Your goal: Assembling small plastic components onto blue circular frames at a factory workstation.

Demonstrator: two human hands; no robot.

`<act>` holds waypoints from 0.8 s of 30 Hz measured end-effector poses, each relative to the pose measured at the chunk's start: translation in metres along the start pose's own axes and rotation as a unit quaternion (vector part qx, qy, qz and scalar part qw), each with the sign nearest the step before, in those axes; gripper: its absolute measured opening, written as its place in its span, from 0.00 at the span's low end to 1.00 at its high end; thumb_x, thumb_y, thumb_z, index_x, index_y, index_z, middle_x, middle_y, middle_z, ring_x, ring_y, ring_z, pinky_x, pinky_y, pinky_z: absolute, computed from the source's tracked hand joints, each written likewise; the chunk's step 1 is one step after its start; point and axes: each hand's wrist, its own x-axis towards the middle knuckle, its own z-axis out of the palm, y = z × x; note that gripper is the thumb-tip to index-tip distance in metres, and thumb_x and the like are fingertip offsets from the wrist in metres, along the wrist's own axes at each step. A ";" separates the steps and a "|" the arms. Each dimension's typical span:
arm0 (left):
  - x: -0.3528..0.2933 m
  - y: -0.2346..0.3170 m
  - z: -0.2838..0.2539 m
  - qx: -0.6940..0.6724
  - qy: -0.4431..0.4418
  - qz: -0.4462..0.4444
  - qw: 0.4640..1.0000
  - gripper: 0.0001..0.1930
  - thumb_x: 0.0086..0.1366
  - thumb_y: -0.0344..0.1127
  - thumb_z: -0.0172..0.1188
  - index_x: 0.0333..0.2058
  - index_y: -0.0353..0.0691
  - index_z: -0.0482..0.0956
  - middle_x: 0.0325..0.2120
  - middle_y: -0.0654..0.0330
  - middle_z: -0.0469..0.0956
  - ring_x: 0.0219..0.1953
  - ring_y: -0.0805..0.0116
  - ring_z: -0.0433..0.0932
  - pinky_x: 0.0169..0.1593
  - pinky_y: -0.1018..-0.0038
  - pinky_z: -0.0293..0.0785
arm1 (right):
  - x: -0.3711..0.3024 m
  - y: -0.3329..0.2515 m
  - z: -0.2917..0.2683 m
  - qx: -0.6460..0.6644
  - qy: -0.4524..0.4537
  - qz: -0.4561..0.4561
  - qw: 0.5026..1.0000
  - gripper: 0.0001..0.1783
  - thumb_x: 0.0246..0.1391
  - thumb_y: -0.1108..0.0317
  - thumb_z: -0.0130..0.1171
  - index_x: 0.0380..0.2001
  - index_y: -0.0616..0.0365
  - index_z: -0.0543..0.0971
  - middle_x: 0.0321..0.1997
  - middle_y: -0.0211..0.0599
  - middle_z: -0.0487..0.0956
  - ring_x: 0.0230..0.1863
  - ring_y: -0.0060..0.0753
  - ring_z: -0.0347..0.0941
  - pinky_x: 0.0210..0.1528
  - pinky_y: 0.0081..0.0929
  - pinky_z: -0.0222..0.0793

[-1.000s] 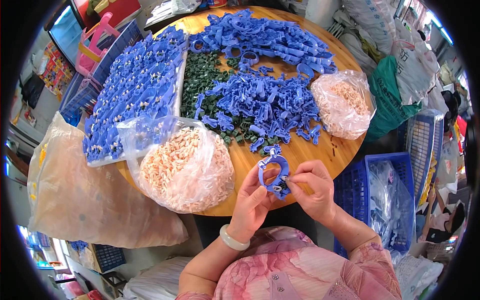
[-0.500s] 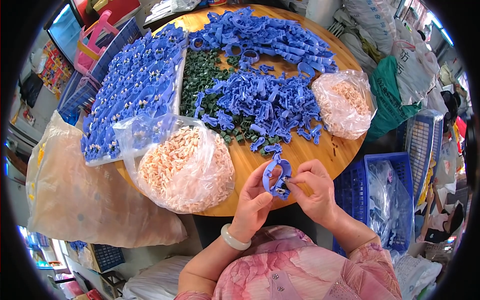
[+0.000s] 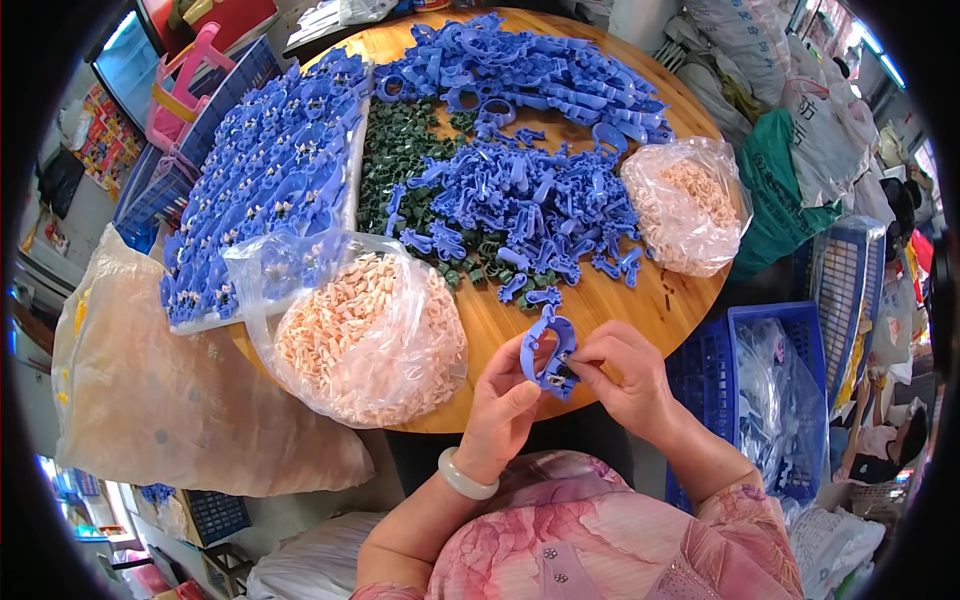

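Observation:
Near the table's front edge, my left hand (image 3: pixel 505 405) is closed round a blue plastic ring-shaped part (image 3: pixel 532 362) with a dark piece set in its lower side. My right hand (image 3: pixel 622 375) pinches at that dark piece; its fingertips hide whatever they hold. Just beyond lie a heap of small blue plastic parts (image 3: pixel 530 200) and many small dark green parts (image 3: pixel 400 150). To the left sits an open clear bag of small pale peach pieces (image 3: pixel 370 340). A second bag of pale pieces (image 3: pixel 690 205) stands at the right.
A white-edged tray (image 3: pixel 352 190) covered with blue parts fills the left of the round wooden table (image 3: pixel 690 310). More blue rings (image 3: pixel 530 70) are piled at the back. Blue crates (image 3: pixel 775 400) stand right of the table, and a large beige sack (image 3: pixel 170 390) stands left.
The blue ring part has shifted slightly left and tilted in my left hand. My right fingers stay pressed at its inner lower side.

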 end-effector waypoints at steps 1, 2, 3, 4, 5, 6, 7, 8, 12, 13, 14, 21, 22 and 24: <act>0.000 0.001 -0.001 0.005 0.002 -0.009 1.000 0.35 0.57 0.35 0.64 0.60 0.35 0.58 0.53 0.55 0.68 0.55 0.62 0.68 0.57 0.66 0.66 | 0.000 0.001 0.001 0.012 -0.009 0.007 1.000 0.07 0.43 0.79 0.63 0.27 0.60 0.77 0.28 0.38 0.74 0.30 0.36 0.73 0.32 0.25 0.68; 0.000 0.001 -0.002 0.010 0.004 -0.019 1.000 0.34 0.57 0.35 0.63 0.59 0.35 0.58 0.52 0.55 0.69 0.55 0.63 0.68 0.57 0.66 0.66 | -0.001 0.002 0.001 0.023 -0.017 0.015 0.999 0.06 0.44 0.79 0.63 0.27 0.61 0.77 0.28 0.37 0.74 0.29 0.33 0.72 0.31 0.24 0.68; 0.000 0.001 -0.003 0.011 0.005 -0.018 1.000 0.34 0.57 0.35 0.63 0.59 0.35 0.58 0.52 0.55 0.69 0.55 0.63 0.68 0.57 0.66 0.66 | -0.001 0.002 0.000 0.024 -0.017 0.014 0.999 0.06 0.44 0.79 0.63 0.27 0.61 0.77 0.28 0.37 0.74 0.29 0.33 0.72 0.31 0.24 0.68; 0.000 0.002 -0.004 -0.002 -0.004 -0.023 1.000 0.32 0.59 0.36 0.61 0.60 0.35 0.58 0.52 0.54 0.69 0.54 0.62 0.69 0.56 0.66 0.67 | -0.002 0.002 -0.002 0.071 -0.028 0.034 0.996 0.05 0.45 0.78 0.63 0.27 0.61 0.76 0.28 0.36 0.74 0.29 0.31 0.72 0.31 0.24 0.67; -0.001 0.002 -0.005 -0.015 -0.014 -0.029 0.999 0.31 0.61 0.38 0.59 0.60 0.35 0.57 0.52 0.53 0.69 0.54 0.62 0.70 0.55 0.66 0.69 | -0.002 0.002 -0.004 0.118 -0.040 0.053 0.991 0.05 0.46 0.77 0.62 0.27 0.61 0.76 0.28 0.35 0.74 0.29 0.28 0.72 0.32 0.23 0.67; -0.001 0.003 -0.003 -0.014 -0.013 -0.028 0.999 0.31 0.61 0.38 0.59 0.60 0.35 0.57 0.52 0.53 0.69 0.54 0.62 0.70 0.55 0.66 0.69 | -0.001 0.003 -0.006 0.119 -0.040 0.053 0.991 0.05 0.46 0.77 0.62 0.27 0.61 0.76 0.28 0.35 0.74 0.29 0.28 0.72 0.32 0.23 0.67; 0.000 0.006 0.000 -0.018 -0.020 -0.045 0.999 0.31 0.63 0.40 0.57 0.60 0.35 0.56 0.51 0.52 0.70 0.52 0.61 0.71 0.53 0.66 0.71 | 0.001 0.004 -0.008 0.136 -0.022 0.087 0.987 0.05 0.48 0.75 0.62 0.29 0.61 0.76 0.28 0.33 0.74 0.29 0.26 0.71 0.32 0.22 0.67; 0.000 0.008 0.002 -0.023 -0.027 -0.062 0.997 0.30 0.65 0.42 0.54 0.60 0.35 0.55 0.50 0.51 0.70 0.51 0.61 0.73 0.51 0.66 0.72 | 0.004 0.004 -0.011 0.153 -0.005 0.121 0.981 0.06 0.49 0.73 0.62 0.30 0.60 0.76 0.28 0.32 0.73 0.29 0.23 0.70 0.32 0.21 0.67; 0.002 0.009 0.010 -0.019 -0.023 -0.086 0.996 0.28 0.67 0.43 0.49 0.60 0.36 0.54 0.49 0.50 0.71 0.48 0.60 0.75 0.48 0.66 0.75 | 0.020 0.011 -0.006 0.206 -0.022 0.175 0.962 0.13 0.51 0.69 0.62 0.40 0.60 0.76 0.28 0.27 0.73 0.23 0.13 0.66 0.26 0.13 0.63; 0.001 0.010 0.014 -0.017 -0.016 -0.095 0.995 0.27 0.68 0.43 0.48 0.60 0.36 0.55 0.48 0.50 0.71 0.47 0.59 0.76 0.48 0.66 0.75 | 0.020 0.015 -0.004 0.216 -0.044 0.185 0.958 0.13 0.52 0.68 0.61 0.41 0.60 0.76 0.25 0.23 0.72 0.23 0.10 0.64 0.24 0.12 0.61; 0.001 0.010 0.016 -0.014 -0.010 -0.103 0.995 0.26 0.68 0.43 0.47 0.60 0.36 0.56 0.47 0.49 0.72 0.46 0.59 0.76 0.49 0.66 0.75 | 0.018 0.018 -0.003 0.216 -0.041 0.185 0.958 0.13 0.52 0.68 0.61 0.41 0.60 0.76 0.25 0.23 0.72 0.23 0.10 0.64 0.24 0.12 0.61; -0.008 0.017 0.014 0.430 0.051 0.206 0.878 0.23 0.59 0.24 0.57 0.54 0.32 0.66 0.46 0.50 0.73 0.49 0.58 0.73 0.52 0.68 0.70 | 0.012 0.030 0.000 0.229 -0.034 0.217 0.948 0.08 0.53 0.72 0.59 0.36 0.61 0.76 0.29 0.22 0.75 0.29 0.08 0.67 0.28 0.11 0.64; -0.010 0.024 0.021 0.541 0.001 0.258 0.801 0.22 0.56 0.25 0.59 0.51 0.32 0.69 0.46 0.49 0.73 0.49 0.56 0.73 0.53 0.67 0.69 | 0.012 0.032 -0.002 0.216 -0.034 0.226 0.949 0.07 0.53 0.71 0.59 0.35 0.61 0.76 0.28 0.21 0.74 0.28 0.08 0.66 0.27 0.11 0.64; -0.015 0.029 0.037 0.655 -0.090 0.294 0.690 0.24 0.50 0.27 0.65 0.48 0.33 0.74 0.47 0.49 0.72 0.52 0.52 0.72 0.56 0.63 0.65 | 0.011 0.035 -0.002 0.208 -0.027 0.225 0.951 0.06 0.53 0.71 0.59 0.34 0.61 0.76 0.27 0.20 0.74 0.27 0.07 0.66 0.26 0.11 0.63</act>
